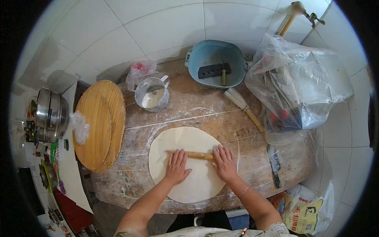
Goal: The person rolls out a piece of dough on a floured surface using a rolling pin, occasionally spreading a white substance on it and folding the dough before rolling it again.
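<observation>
A wide round sheet of pale dough lies flat on the floured wooden table. Across its upper half rests a thin wooden rolling pin. My left hand is palm down over the pin's left part, fingers stretched forward, thumb out to the side. Over the pin's right end lies my right hand, its fingers also extended and slightly apart; that end is hidden beneath it. Both hands are open, not wrapped round the pin. A bracelet circles my right wrist.
Beyond the dough stand a clear jug of flour and a blue-green basin. A brush, a knife and a plastic-covered bundle are on the right. Round slatted boards lean left beside steel pots.
</observation>
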